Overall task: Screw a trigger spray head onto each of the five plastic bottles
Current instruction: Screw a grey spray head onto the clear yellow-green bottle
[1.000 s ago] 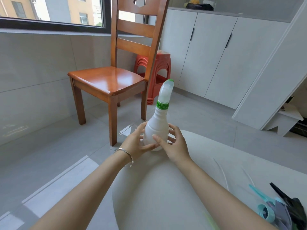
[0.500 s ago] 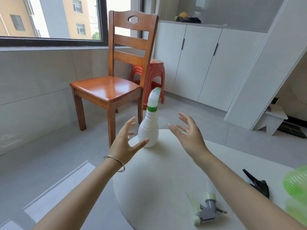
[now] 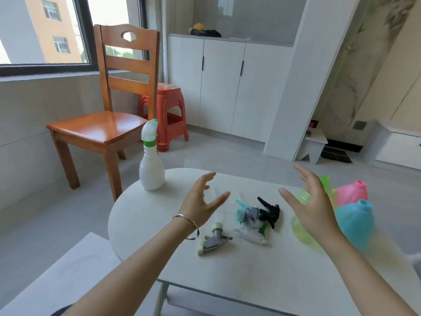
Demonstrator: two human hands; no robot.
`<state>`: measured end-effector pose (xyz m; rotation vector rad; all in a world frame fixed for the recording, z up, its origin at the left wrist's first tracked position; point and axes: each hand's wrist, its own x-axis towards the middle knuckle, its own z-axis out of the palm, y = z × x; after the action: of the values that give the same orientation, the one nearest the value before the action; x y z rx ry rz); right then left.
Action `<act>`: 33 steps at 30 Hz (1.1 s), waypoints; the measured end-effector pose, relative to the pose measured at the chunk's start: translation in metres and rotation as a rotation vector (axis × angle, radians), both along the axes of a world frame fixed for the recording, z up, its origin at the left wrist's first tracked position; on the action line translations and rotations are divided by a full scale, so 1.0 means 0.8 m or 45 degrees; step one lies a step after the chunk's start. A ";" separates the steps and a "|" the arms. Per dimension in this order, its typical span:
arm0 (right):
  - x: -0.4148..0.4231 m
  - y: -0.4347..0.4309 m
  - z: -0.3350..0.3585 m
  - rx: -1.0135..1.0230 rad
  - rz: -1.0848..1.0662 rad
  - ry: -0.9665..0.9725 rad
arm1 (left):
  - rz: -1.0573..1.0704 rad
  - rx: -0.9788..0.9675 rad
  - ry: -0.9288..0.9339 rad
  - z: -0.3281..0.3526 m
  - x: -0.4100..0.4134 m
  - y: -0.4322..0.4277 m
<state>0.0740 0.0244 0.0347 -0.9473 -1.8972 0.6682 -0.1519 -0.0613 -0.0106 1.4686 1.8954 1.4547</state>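
Note:
A white bottle (image 3: 151,173) with a white and green spray head screwed on stands upright at the far left edge of the white table (image 3: 262,277). My left hand (image 3: 201,202) hovers open above the table, right of that bottle. My right hand (image 3: 311,205) is open too, in front of a green bottle (image 3: 301,233), a pink bottle (image 3: 352,195) and a blue bottle (image 3: 355,223) lying at the right. Between my hands lie loose spray heads: a grey one (image 3: 213,240), a black one (image 3: 270,212) and a teal and grey one (image 3: 247,214).
A wooden chair (image 3: 107,128) stands beyond the table's left end, with stacked red stools (image 3: 169,115) behind it. White cabinets (image 3: 225,87) line the far wall. A light mat (image 3: 57,274) lies on the floor at the lower left.
Both hands let go of the white bottle, left standing at the table's far left, and moved right. The view swung right, bringing the loose spray heads and coloured bottles into sight.

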 end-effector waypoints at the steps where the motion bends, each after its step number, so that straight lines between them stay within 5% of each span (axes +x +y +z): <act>1: 0.017 0.005 -0.004 0.030 -0.064 -0.014 | -0.036 -0.009 0.007 0.001 0.020 0.011; 5: 0.074 0.024 -0.026 0.115 -0.257 -0.029 | -0.185 -0.026 -0.030 0.000 0.096 0.049; 14: 0.113 0.049 -0.071 -0.450 -0.140 0.224 | -0.399 -0.145 0.054 -0.015 0.203 0.114; 25: 0.119 0.053 -0.072 -0.493 -0.089 0.213 | -0.408 -0.181 0.000 -0.033 0.229 0.152; 33: 0.099 0.036 -0.047 -0.424 0.003 0.314 | -0.397 0.007 -0.127 0.010 0.196 0.124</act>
<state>0.1530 0.0531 -0.0029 -1.0155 -1.5980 1.0746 0.0050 0.0381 -0.0024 1.5793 1.5243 1.3587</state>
